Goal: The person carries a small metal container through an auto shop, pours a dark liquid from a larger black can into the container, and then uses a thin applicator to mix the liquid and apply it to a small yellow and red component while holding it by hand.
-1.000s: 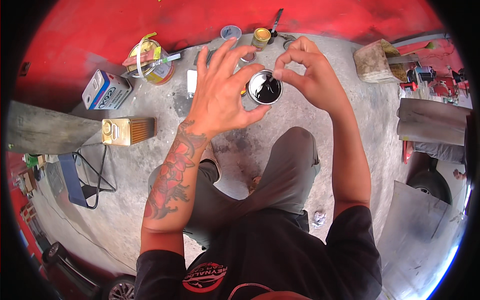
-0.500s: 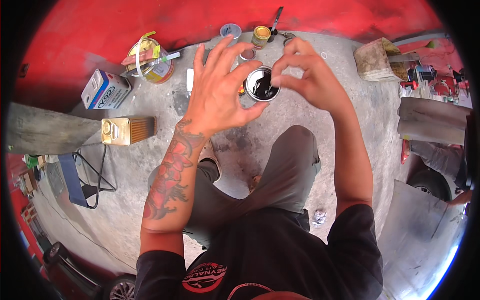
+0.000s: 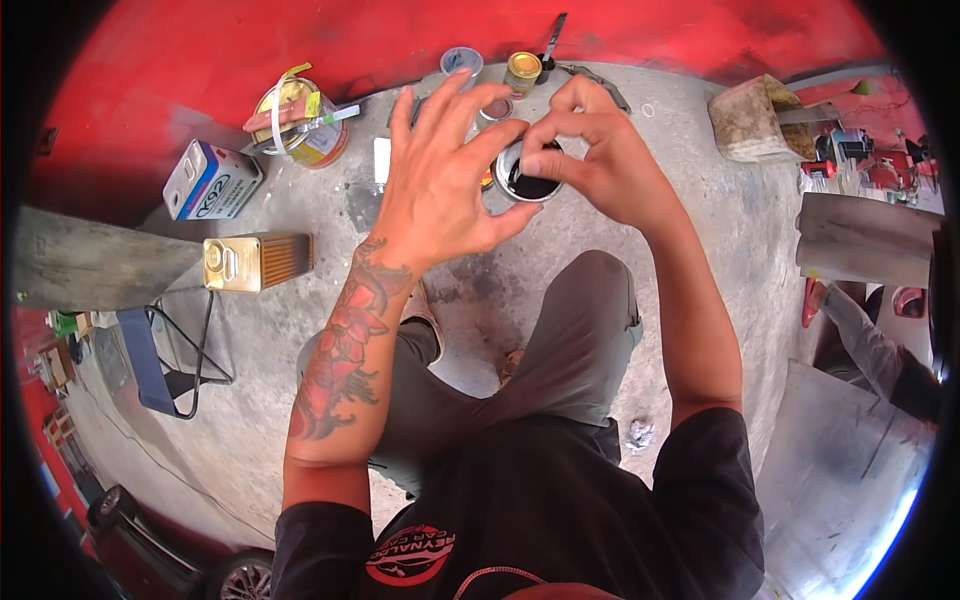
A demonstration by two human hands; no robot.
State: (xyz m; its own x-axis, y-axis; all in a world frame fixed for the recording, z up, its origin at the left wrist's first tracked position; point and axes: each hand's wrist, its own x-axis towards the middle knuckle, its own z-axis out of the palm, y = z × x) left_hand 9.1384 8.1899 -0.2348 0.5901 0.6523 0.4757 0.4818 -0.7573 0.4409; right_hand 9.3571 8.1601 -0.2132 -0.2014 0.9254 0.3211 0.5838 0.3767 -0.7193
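A grey concrete floor (image 3: 700, 300) meets a red wall (image 3: 400, 40) along the top of the view, with a gold-lidded tin (image 3: 523, 73) and a clear cup (image 3: 461, 64) near that edge. Between the two hands, ahead of the person's knees, is a round can (image 3: 516, 196) of glossy black liquid (image 3: 540, 187). Its mouth faces up toward the camera, so its long axis runs roughly along the line of sight; whether its base rests on the floor cannot be told. The left hand (image 3: 445, 185) lies on the can's left side, its grip curved around the rim: forefinger at the far edge, thumb at the near one, other fingers spread. The right hand (image 3: 597, 150) comes in from the right and is the one nearer the opening, its fingertips directly over the mouth and covering part of it. Thumb and forefinger are drawn together there in a pinch, but I cannot tell whether that grip has anything thin between the tips, or whether they touch the liquid.
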